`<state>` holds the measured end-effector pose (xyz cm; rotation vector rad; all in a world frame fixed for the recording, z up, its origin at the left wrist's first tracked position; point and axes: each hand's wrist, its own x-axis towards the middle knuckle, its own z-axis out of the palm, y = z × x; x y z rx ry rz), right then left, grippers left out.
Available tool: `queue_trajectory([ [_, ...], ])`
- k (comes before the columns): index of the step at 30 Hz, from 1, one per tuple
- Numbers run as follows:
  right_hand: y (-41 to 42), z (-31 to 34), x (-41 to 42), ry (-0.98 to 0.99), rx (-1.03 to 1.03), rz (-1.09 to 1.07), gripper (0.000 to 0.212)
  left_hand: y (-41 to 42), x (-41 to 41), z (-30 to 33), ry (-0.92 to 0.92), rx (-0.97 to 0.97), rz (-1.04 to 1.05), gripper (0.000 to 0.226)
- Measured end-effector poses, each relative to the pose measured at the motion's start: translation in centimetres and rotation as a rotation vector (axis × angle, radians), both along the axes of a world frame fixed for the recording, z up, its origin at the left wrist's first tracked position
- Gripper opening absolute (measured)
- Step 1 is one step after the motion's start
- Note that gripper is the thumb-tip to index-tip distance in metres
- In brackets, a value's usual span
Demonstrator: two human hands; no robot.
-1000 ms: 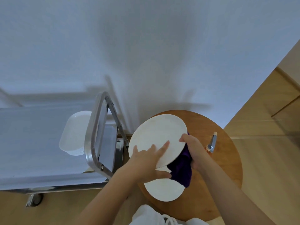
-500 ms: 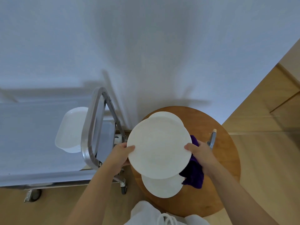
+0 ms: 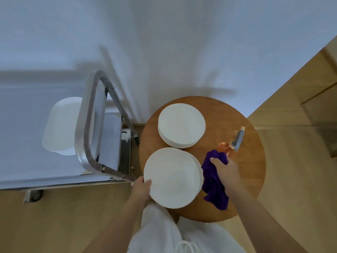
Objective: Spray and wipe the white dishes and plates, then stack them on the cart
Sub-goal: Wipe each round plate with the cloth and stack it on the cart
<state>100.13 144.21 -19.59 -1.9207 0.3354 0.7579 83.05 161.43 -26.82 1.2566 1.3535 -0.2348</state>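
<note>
A round wooden table (image 3: 246,189) stands against a pale wall, with a metal cart (image 3: 87,143) just to its left. On the near left part of the table sits a white plate (image 3: 172,178), its edge overhanging the table rim; more plate edges show under its right side. The left hand (image 3: 141,189) grips this plate at its near left rim, thumb on top and the other fingers hidden beneath. A second stack of white plates (image 3: 181,127) rests farther back on the table, apart from the near one. The right hand (image 3: 226,170) lies over a purple cloth (image 3: 215,187) just right of the near plate, fingers bent down onto it; whether it pinches the cloth cannot be told. A spray bottle (image 3: 235,141) lies beyond the cloth. On the cart's top shelf sit white dishes (image 3: 62,125), partly behind the handle.
</note>
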Motion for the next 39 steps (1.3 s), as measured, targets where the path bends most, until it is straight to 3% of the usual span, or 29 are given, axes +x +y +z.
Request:
queue_trajectory([
  [8, -0.6, -2.4, -0.9, 0.069, -0.052, -0.065, 0.031, -0.9, 1.3, -3.9, 0.014, -0.101, 0.036, 0.036],
  [13, -1.1, -3.0, -0.8, 0.049, -0.057, -0.036, 0.008, -1.1, 1.8, -5.5, 0.032, -0.067, 0.003, 0.035],
  [17, -1.1, -3.4, -0.6, 0.053, -0.076, -0.018, 0.008, -0.6, 2.1, -6.5, 0.215, 0.190, -0.326, 0.029],
  [21, -0.9, -3.6, -0.4, 0.068, -0.092, -0.026, 0.011, 1.0, 2.2, -7.1, 0.364, 0.291, -0.646, 0.035],
  [30, -0.2, -3.9, -0.2, 0.084, -0.112, 0.029, 0.009, 2.1, 3.1, -7.8, 0.410, 0.271, -0.853, 0.038],
  [33, 0.1, -3.7, 0.2, 0.094, -0.105, 0.030, 0.011, 2.7, 4.8, -6.8, 0.474, 0.386, -0.973, 0.039],
  [36, 0.6, -3.7, 0.7, 0.104, -0.091, 0.020, 0.017, 4.1, 8.5, -5.2, 0.376, 0.546, -0.806, 0.045],
  [39, 1.1, -3.6, 1.2, 0.109, -0.056, 0.006, 0.010, 5.6, 12.8, -4.4, 0.075, 0.427, -0.394, 0.050],
])
